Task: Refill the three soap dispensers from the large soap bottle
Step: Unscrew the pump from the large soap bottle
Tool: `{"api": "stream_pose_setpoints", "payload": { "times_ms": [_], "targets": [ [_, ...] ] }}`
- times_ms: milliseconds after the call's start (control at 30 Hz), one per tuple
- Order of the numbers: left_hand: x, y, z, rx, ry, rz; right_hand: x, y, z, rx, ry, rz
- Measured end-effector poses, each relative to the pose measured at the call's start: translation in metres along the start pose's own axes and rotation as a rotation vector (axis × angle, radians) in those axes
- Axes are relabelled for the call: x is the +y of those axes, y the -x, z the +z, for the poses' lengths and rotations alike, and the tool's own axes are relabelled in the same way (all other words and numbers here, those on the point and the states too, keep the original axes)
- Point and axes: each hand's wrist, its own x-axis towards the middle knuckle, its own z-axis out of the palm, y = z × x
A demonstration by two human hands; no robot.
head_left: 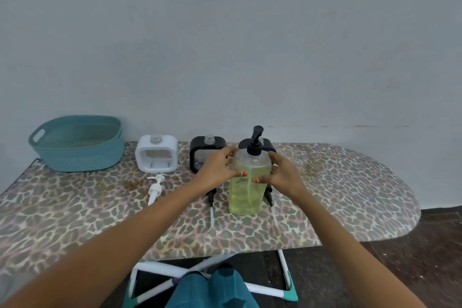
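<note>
The large clear soap bottle (246, 195), full of yellow-green soap and topped with a black pump, stands upright on the board. My left hand (217, 170) grips its left shoulder and my right hand (282, 174) grips its right shoulder. Behind it stand three square dispensers with their necks uncapped: a white one (156, 154), a black one (200, 155) partly behind my left hand, and a second black one (268, 144) mostly hidden by the bottle. A white pump (154, 189) lies on the board. Two black pumps (211, 199) (270, 199) lie beside the bottle's base.
A teal woven basket (77, 144) sits at the back left of the leopard-print ironing board (350, 195). A pale wall rises right behind the dispensers. The board's rounded end is at the right, with dark floor (412, 257) beyond.
</note>
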Motion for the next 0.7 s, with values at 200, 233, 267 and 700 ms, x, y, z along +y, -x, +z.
{"api": "stream_pose_setpoints", "payload": {
  "times_ms": [200, 233, 267, 700],
  "targets": [
    [-0.001, 0.000, 0.001, -0.008, -0.024, 0.009, -0.004, -0.005, -0.009, -0.071, 0.309, 0.004],
    [-0.001, 0.000, 0.001, -0.009, -0.019, 0.008, -0.008, -0.005, -0.011, -0.082, 0.335, -0.013],
    [-0.002, 0.000, 0.001, -0.010, -0.011, 0.010, -0.012, -0.006, -0.011, -0.077, 0.361, -0.048],
    [0.005, -0.005, 0.003, -0.011, -0.075, 0.070, -0.045, -0.013, 0.006, 0.170, 0.474, -0.263]
  ]
}}
